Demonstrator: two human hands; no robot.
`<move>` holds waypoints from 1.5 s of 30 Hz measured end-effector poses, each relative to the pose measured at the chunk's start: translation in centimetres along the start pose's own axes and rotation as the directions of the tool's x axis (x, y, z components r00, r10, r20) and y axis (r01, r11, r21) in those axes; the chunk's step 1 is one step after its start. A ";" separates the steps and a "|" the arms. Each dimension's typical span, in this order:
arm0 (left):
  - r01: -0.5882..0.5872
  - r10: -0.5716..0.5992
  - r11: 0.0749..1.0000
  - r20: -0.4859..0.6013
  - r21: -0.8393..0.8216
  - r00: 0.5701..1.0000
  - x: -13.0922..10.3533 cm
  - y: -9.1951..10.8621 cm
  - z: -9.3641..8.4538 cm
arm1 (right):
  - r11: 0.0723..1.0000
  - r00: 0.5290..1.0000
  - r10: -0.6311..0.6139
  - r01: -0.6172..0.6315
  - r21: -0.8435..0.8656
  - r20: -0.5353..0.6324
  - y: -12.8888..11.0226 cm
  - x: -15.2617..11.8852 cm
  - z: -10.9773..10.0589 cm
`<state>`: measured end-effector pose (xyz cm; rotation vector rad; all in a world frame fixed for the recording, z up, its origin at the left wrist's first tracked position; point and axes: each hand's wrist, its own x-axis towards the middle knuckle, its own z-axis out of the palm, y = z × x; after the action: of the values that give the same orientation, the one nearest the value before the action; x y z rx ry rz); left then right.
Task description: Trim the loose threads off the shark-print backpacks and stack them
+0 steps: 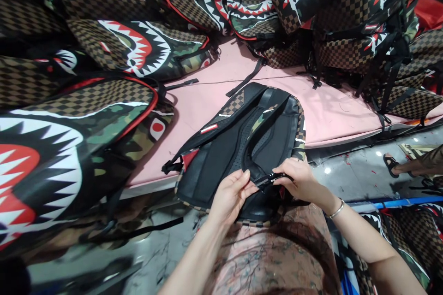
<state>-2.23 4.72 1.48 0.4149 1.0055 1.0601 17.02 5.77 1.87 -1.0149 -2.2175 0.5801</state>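
Note:
A black backpack [221, 166] with brown checkered and camouflage trim lies on its front, with its padded back panel and shoulder straps facing up. My right hand [299, 177] is closed around what look like small dark scissors [272, 178], which point left toward my other hand. With fingers pinched, my left hand [231, 193] holds the lower end of the curved shoulder strap [249, 159]. Both hands are close together over the bottom part of the backpack. What exactly lies between the left fingertips is partly hidden.
The backpack rests on a pink-covered table [194, 110], its lower end over my lap. Large shark-mouth backpacks [134, 48] are piled along the left and back. More bags [408, 244] lie at lower right near a blue bar [398, 203]. Another person's sandalled foot [391, 166] is on the floor.

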 end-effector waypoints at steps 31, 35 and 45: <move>-0.016 0.018 0.999 -0.054 0.034 0.998 0.5 0.5 -0.4 | 0.934 0.954 0.288 -0.260 0.243 -0.086 1.1 -0.5 1.1; -0.081 0.087 0.996 -0.134 0.049 0.987 1.0 1.7 -0.4 | 0.737 0.861 0.506 -0.462 0.493 0.049 0.4 -1.0 3.1; -0.061 -0.020 0.963 -0.296 -0.262 0.955 2.2 1.0 2.2 | 0.864 0.745 0.497 -0.470 0.178 -0.445 -1.3 -1.1 5.7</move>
<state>-0.64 7.44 2.21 0.0426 1.1034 1.2838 12.94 3.36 -1.74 -1.5379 -1.4881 0.5296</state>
